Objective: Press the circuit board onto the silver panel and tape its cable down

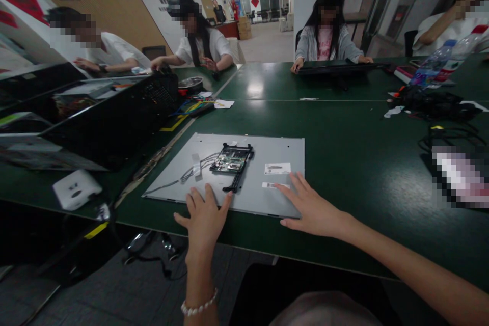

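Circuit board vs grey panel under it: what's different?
Size: the circuit board is far smaller than the grey panel.
Look: the board is green and packed with parts; the panel is mostly plain, with white labels.
Support: the board sits in a black frame on the panel; the panel lies on the green table.
Shared: both lie flat.

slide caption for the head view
Left hand and right hand spread over a flat grey metal panel bearing a green circuit board, on a glossy green tabletop.
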A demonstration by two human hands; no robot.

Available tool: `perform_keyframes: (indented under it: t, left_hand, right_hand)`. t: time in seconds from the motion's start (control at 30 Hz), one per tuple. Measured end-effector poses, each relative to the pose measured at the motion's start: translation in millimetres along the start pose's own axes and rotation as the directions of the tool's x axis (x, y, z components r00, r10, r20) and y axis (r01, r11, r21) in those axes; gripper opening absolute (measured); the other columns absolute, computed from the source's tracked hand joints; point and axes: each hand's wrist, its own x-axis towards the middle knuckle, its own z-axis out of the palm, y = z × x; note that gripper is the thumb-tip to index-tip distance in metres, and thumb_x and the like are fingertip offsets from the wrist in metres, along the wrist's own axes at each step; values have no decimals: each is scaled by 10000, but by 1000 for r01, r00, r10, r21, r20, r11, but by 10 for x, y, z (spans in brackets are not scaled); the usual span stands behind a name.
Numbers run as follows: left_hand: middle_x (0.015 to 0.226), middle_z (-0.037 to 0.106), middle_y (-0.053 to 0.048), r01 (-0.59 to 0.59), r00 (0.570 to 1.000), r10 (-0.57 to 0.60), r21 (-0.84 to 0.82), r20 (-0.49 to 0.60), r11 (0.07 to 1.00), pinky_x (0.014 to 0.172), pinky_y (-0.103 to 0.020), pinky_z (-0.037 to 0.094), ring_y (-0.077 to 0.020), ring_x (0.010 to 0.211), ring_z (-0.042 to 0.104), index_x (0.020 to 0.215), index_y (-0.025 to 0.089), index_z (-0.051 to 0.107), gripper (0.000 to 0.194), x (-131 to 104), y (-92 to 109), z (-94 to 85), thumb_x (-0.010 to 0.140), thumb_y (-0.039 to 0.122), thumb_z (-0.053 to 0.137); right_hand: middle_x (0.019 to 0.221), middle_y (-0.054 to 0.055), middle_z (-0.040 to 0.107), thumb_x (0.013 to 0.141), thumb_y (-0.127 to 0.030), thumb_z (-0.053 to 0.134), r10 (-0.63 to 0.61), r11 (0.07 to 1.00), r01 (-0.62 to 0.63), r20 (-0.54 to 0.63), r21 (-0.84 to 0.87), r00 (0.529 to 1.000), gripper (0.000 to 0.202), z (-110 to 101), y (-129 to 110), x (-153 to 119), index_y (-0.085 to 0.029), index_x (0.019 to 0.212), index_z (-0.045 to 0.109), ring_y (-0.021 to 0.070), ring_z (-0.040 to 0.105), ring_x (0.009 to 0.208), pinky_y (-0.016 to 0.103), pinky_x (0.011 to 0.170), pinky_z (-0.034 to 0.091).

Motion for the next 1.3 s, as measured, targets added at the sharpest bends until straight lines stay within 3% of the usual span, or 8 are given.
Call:
perform_keyframes:
  t: [0.17, 0.3, 0.47, 0.67, 0.77, 0.87, 1.0, 1.3]
  left_hand:
    - [1567, 269, -325, 17, 999, -17, 11, 45, 1000, 1048, -772, 190, -449, 1464, 236, 1503, 68, 392, 729, 83, -72, -2, 976, 564, 310]
    - [1582, 250, -309, 36, 996, -39, 37, 77, 999, 1065, -758, 187, -438, 1477, 214, 1518, 80, 369, 730, 120, -105, -2, 979, 566, 288]
    - [1575, 270, -305, 29, 997, -32, 46, 77, 999, 1067, -755, 189, -433, 1475, 219, 1516, 86, 369, 732, 134, -132, -5, 979, 576, 288]
    - [1483, 448, -245, -10, 1000, 11, 22, -26, 1000, 1066, -745, 211, -415, 1412, 328, 1413, 130, 495, 621, 141, -114, -54, 977, 550, 354]
    - [1361, 552, -203, -116, 987, 116, 6, -110, 993, 1070, -643, 308, -365, 1299, 453, 1320, 147, 551, 538, 147, -31, -88, 975, 526, 387]
    - [1223, 593, -192, -203, 972, 205, 26, -112, 979, 954, -481, 444, -332, 1135, 537, 1203, 134, 595, 498, 188, 98, -115, 953, 533, 434]
    - [1098, 612, -180, -258, 963, 265, 103, -57, 961, 854, -408, 474, -328, 1041, 557, 1118, 116, 612, 450, 338, 244, -99, 948, 502, 455]
    - [1093, 670, -200, -370, 929, 361, 147, 85, 917, 865, -388, 494, -303, 1033, 612, 1076, 69, 653, 387, 989, 324, -41, 972, 334, 392]
  right_hand:
    - [1691, 106, 65, 872, -575, 613, 3, 992, -5, -19, -128, 1000, 789, 103, -97, 105, -240, 1546, 375, 436, -70, 1508, 576, 1209, 132]
    - [1683, 156, 64, 933, -555, 540, 17, 972, -23, -27, -234, 999, 716, 138, -198, 153, -229, 1547, 370, 457, -8, 1506, 571, 1205, 134]
    - [1685, 141, 72, 951, -574, 497, 26, 964, -39, -53, -265, 998, 699, 164, -242, 156, -251, 1553, 357, 441, 9, 1511, 562, 1204, 147]
    - [1691, 116, 51, 945, -577, 500, 28, 963, -54, -100, -266, 995, 691, 223, -227, 136, -272, 1550, 364, 417, 6, 1519, 540, 1208, 141]
    - [1692, 112, 48, 939, -589, 498, 27, 963, -57, -118, -264, 993, 694, 250, -221, 135, -281, 1547, 370, 413, 14, 1520, 538, 1208, 137]
    - [1692, 105, 58, 939, -600, 485, 26, 963, -60, -131, -262, 991, 690, 262, -219, 137, -293, 1546, 369, 410, 17, 1522, 548, 1202, 145]
    - [1687, 112, 96, 938, -597, 487, 21, 963, -57, -137, -264, 990, 678, 264, -216, 141, -289, 1534, 396, 415, 35, 1520, 556, 1198, 153]
    - [1676, 139, 138, 929, -572, 526, -6, 956, -43, -168, -290, 986, 682, 301, -179, 134, -282, 1532, 401, 423, 45, 1518, 551, 1195, 164]
